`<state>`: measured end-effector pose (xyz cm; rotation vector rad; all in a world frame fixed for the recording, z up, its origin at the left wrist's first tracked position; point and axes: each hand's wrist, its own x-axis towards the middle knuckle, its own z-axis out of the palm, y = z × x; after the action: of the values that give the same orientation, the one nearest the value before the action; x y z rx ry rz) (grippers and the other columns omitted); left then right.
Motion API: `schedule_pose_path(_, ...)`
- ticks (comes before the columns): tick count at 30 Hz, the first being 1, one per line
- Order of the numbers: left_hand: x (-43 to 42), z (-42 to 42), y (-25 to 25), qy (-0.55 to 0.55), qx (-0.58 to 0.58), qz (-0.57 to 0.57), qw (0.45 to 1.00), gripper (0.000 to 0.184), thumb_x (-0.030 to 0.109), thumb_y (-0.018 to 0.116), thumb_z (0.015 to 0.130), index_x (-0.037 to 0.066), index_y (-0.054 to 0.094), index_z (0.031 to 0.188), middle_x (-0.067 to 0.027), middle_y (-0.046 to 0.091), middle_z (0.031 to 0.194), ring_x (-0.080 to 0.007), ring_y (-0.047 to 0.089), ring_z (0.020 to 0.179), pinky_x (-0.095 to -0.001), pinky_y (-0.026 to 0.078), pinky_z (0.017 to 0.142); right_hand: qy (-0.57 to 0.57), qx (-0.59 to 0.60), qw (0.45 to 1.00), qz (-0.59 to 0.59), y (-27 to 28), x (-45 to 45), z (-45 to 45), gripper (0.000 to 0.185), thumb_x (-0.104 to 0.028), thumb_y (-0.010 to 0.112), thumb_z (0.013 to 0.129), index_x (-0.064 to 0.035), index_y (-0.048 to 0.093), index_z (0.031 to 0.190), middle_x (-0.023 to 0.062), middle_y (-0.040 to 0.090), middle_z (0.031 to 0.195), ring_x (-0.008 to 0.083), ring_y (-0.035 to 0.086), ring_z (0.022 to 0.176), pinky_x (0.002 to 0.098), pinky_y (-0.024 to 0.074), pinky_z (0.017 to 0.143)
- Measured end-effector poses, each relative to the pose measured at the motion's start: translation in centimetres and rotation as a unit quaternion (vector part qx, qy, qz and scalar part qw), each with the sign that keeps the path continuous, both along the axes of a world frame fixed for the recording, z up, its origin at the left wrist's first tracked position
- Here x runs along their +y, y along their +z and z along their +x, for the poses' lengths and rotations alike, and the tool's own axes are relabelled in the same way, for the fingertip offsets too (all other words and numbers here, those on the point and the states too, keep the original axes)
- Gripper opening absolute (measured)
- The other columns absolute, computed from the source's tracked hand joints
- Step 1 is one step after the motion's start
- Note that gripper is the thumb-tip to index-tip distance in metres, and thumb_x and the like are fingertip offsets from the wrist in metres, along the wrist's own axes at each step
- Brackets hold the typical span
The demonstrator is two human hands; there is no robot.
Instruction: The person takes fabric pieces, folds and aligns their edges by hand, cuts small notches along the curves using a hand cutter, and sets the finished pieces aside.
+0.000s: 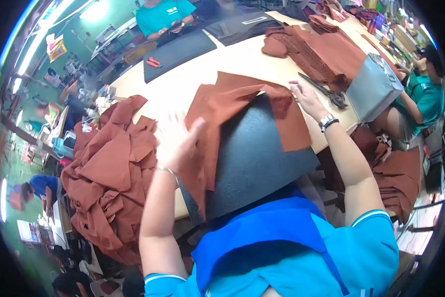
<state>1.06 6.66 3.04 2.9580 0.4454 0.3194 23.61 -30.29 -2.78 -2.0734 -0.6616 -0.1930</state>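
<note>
A reddish-brown cloth piece (210, 116) lies creased and partly folded over a dark board or sheet (262, 158) at the table's near edge. My left hand (179, 143) is at the cloth's left side, fingers spread and somewhat blurred; whether it presses on the cloth I cannot tell. Just beyond the cloth's upper right corner is my right hand (307, 100), its fingers stretched out with nothing visible in them. Dark-handled scissors (326, 91) lie on the table close to that hand.
Left of me is a large heap of brown cloth pieces (106, 163). Across the table, a red-handled tool (154, 62) rests on a black stack (183, 53). More brown cloth (326, 49) and a grey box (373, 86) stand right. Co-workers sit opposite and to the right.
</note>
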Motion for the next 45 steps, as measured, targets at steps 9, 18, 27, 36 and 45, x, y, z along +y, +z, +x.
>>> schedule_pose_path(9, -0.1, -2.8, -6.6, -0.01, 0.027, -0.103, 0.994, 0.076, 0.059, 0.064, 0.089, 0.014, 0.048, 0.148, -0.0194, 0.024, 0.163, -0.0368, 0.015, 0.153, -0.0656, 0.011, 0.118, -0.068, -0.122, 0.93, -0.339, -3.2, -9.3, -1.8, 0.034, -0.005, 0.052, 0.087, 0.0012, 0.056, 0.12, 0.0251, 0.063, 0.111, 0.0417, 0.06, 0.107, 0.049, 0.0482, 0.093)
schedule_pose_path(18, -5.3, -7.2, 1.4, -0.056, 0.043, -0.183, 0.981, 0.021, 0.022, 0.073, 0.089, 0.004, 0.069, 0.099, -0.0089, 0.073, 0.096, -0.0223, 0.071, 0.089, -0.0323, 0.054, 0.076, -0.132, -0.034, 0.9, -0.415, -1.2, -7.5, -3.2, 0.026, -0.026, 0.054, 0.097, -0.0038, 0.055, 0.11, 0.0234, 0.065, 0.094, 0.0413, 0.065, 0.089, 0.052, 0.051, 0.08)
schedule_pose_path(27, -7.0, -10.9, -3.4, -0.064, 0.094, -0.088, 0.99, 0.071, 0.052, 0.064, 0.092, 0.011, 0.047, 0.147, -0.0197, 0.035, 0.157, -0.0377, 0.029, 0.147, -0.0634, 0.021, 0.116, -0.184, -0.026, 0.935, -0.301, -4.7, -10.7, -1.1, 0.027, -0.025, 0.049, 0.1, -0.0012, 0.055, 0.112, 0.0282, 0.065, 0.095, 0.0434, 0.064, 0.09, 0.0518, 0.0494, 0.081)
schedule_pose_path(36, -1.4, -12.0, -3.3, 0.142, -0.038, -0.04, 0.988, 0.058, 0.054, 0.061, 0.094, 0.006, 0.057, 0.127, -0.0146, 0.059, 0.126, -0.0334, 0.056, 0.113, -0.0492, 0.042, 0.097, 0.002, 0.172, 0.982, -0.082, 3.1, -0.1, -10.6, 0.045, -0.04, 0.07, 0.093, -0.0003, 0.063, 0.114, 0.0105, 0.07, 0.093, 0.0184, 0.066, 0.088, 0.0309, 0.052, 0.078)
schedule_pose_path(45, -4.1, -17.5, -3.7, 0.058, 0.135, -0.671, 0.726, 0.062, 0.052, 0.035, 0.107, 0.001, 0.069, 0.101, -0.0095, 0.073, 0.097, -0.0164, 0.069, 0.085, -0.0293, 0.052, 0.08, 0.365, -0.064, 0.916, -0.154, -0.2, 12.0, -21.3, 0.025, -0.028, 0.073, 0.084, -0.0105, 0.064, 0.098, 0.0098, 0.063, 0.093, 0.0334, 0.066, 0.08, 0.0413, 0.0547, 0.067)
